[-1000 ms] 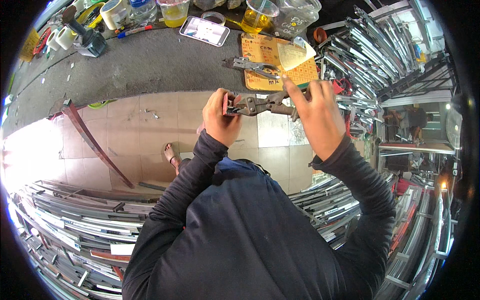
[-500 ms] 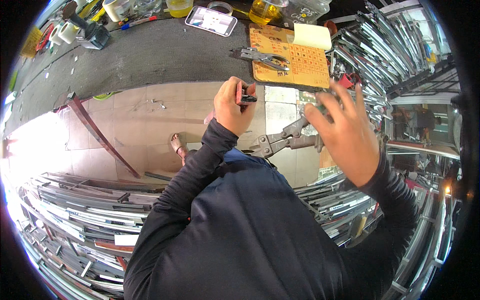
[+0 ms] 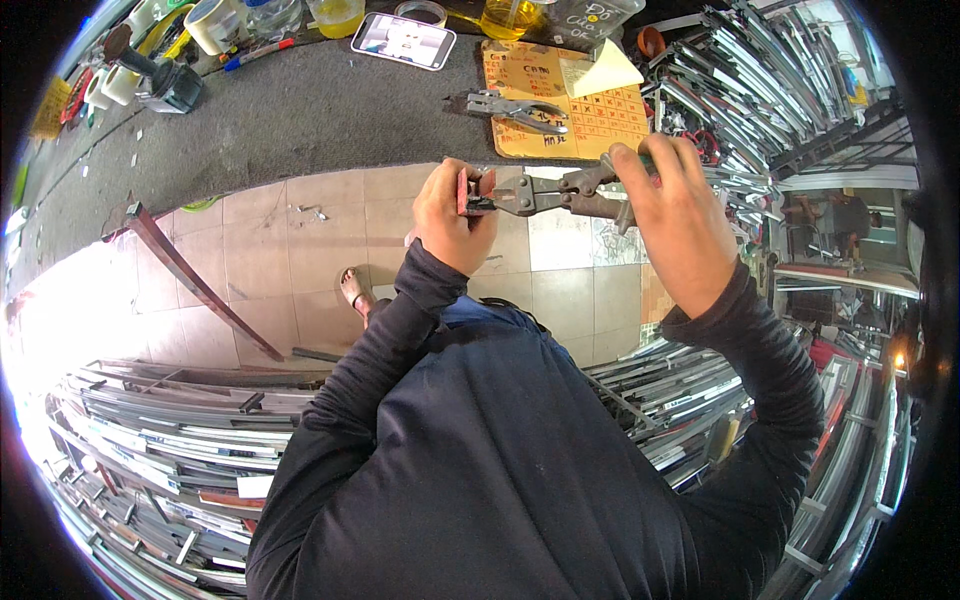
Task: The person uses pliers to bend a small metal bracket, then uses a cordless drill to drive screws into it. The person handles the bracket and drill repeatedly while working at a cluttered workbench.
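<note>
My left hand (image 3: 447, 218) is closed around a short red-and-black profile piece (image 3: 482, 188), held upright just off the bench's near edge. My right hand (image 3: 685, 220) grips the handles of metal snips (image 3: 545, 195), the thumb on top and the fingers wrapped beyond. The jaws of the snips point left and meet the right side of the piece; whether they have closed on it is too small to tell. Most of the piece is hidden inside my left hand.
The dark bench (image 3: 320, 110) bears silver pliers (image 3: 520, 108) on an orange board (image 3: 610, 120), a phone (image 3: 403, 42), a marker (image 3: 258, 55) and a black tool (image 3: 165, 85). Metal profiles (image 3: 180, 440) are stacked behind me; more (image 3: 730, 70) stand at right. A brown bar (image 3: 200, 280) leans left.
My right hand, blurred with fingers spread by the snips before, now grips their handles. The snips have risen leftward, their jaws now against the piece. My left hand keeps its hold.
</note>
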Available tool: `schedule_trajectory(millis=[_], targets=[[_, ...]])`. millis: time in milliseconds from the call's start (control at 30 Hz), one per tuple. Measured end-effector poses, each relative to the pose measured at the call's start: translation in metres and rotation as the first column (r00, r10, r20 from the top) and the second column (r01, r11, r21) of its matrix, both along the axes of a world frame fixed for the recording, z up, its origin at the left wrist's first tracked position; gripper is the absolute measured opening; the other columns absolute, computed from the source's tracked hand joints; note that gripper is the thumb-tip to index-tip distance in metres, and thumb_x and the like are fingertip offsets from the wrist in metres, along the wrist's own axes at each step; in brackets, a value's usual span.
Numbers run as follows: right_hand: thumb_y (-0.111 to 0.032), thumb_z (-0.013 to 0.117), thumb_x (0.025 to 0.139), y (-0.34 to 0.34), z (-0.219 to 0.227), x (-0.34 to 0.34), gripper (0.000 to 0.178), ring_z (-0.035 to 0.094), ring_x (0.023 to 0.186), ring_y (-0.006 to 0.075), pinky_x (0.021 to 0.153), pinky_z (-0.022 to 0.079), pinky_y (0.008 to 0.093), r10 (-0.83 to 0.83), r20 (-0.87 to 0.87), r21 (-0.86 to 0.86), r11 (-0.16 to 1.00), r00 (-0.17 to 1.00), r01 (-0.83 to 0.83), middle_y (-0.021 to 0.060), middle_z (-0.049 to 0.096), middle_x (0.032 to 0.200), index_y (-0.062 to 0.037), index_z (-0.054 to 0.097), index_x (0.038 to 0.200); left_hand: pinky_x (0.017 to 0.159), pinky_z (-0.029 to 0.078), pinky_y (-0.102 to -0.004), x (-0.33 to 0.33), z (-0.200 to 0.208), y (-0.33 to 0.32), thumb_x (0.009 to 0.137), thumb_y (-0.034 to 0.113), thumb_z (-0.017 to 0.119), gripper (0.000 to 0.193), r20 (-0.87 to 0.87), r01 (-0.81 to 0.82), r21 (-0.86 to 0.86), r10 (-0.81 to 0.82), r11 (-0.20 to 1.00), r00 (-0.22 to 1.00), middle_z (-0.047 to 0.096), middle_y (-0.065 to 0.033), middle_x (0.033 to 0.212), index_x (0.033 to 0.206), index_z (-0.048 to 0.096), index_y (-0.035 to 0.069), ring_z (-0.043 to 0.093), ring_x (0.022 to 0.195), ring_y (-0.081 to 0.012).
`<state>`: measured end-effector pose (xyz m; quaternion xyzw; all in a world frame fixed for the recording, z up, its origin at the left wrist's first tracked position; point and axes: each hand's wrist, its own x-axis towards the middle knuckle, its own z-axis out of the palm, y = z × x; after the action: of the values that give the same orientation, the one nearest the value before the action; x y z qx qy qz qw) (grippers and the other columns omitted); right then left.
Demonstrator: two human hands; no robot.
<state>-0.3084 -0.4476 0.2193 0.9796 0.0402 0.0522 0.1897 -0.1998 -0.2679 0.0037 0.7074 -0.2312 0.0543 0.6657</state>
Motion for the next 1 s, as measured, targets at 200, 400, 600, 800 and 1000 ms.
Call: schedule_trajectory(millis=[200, 400, 600, 800, 1000], targets=[[-0.011, 0.069, 0.094, 0.002, -0.002, 0.006, 0.037, 0.062, 0.118, 0.0339, 0.097, 0.056, 0.0474, -0.007, 0.032, -0.049, 0.999, 0.999, 0.009, 0.0137, 0.063, 0.119, -0.0104, 0.066, 0.130, 0.068, 0.050, -0.0431, 0.008, -0.004, -0.008, 0.082, -0.007, 0.078, 0.029, 0.064, -0.031, -0.003, 0.032, 1.000, 0.997, 0.059, -0.0182, 0.082, 0.096, 0.055, 0.003, 0.062, 0.075, -0.0438], [-0.013, 0.068, 0.095, 0.001, 0.002, 0.004, 0.033, 0.062, 0.119, 0.0320, 0.098, 0.052, 0.0518, -0.030, 0.050, -0.097, 0.995, 0.998, 0.035, 0.0121, 0.063, 0.118, -0.0121, 0.068, 0.129, 0.068, 0.050, -0.0443, 0.014, -0.007, -0.021, 0.079, -0.007, 0.077, 0.031, 0.082, -0.035, 0.005, 0.034, 0.999, 0.996, 0.058, -0.0186, 0.082, 0.095, 0.053, 0.004, 0.060, 0.074, -0.0442], [-0.013, 0.066, 0.097, -0.011, 0.010, 0.000, 0.030, 0.062, 0.118, 0.0301, 0.102, 0.049, 0.0571, -0.014, -0.031, -0.130, 0.991, 0.999, 0.010, 0.0108, 0.065, 0.117, -0.0124, 0.070, 0.127, 0.062, 0.048, -0.0335, 0.009, -0.008, -0.014, 0.076, -0.006, 0.069, 0.024, 0.107, 0.218, 0.010, -0.217, 0.976, 0.970, 0.057, -0.0129, 0.073, 0.095, 0.058, 0.004, 0.058, 0.061, -0.0262], [-0.007, 0.062, 0.097, -0.015, 0.010, 0.000, 0.028, 0.061, 0.118, 0.0344, 0.107, 0.048, 0.0540, 0.019, -0.108, -0.068, 0.997, 0.994, -0.027, 0.0155, 0.064, 0.121, -0.0063, 0.068, 0.125, 0.064, 0.049, -0.0351, 0.001, -0.008, -0.012, 0.075, -0.003, 0.068, 0.022, 0.089, 0.266, 0.022, -0.267, 0.964, 0.960, 0.057, -0.0135, 0.075, 0.093, 0.056, 0.002, 0.060, 0.065, -0.0295], [-0.011, 0.071, 0.089, -0.007, 0.000, -0.024, 0.025, 0.066, 0.108, 0.0331, 0.093, 0.051, 0.0471, -0.085, -0.164, 0.047, 0.994, 0.983, 0.094, 0.0154, 0.069, 0.108, -0.0015, 0.067, 0.112, 0.065, 0.049, -0.0399, -0.004, -0.005, -0.017, 0.083, -0.006, 0.069, 0.020, 0.045, 0.243, -0.009, -0.242, 0.970, 0.969, 0.056, -0.0194, 0.078, 0.092, 0.053, 0.002, 0.056, 0.068, -0.0431]])
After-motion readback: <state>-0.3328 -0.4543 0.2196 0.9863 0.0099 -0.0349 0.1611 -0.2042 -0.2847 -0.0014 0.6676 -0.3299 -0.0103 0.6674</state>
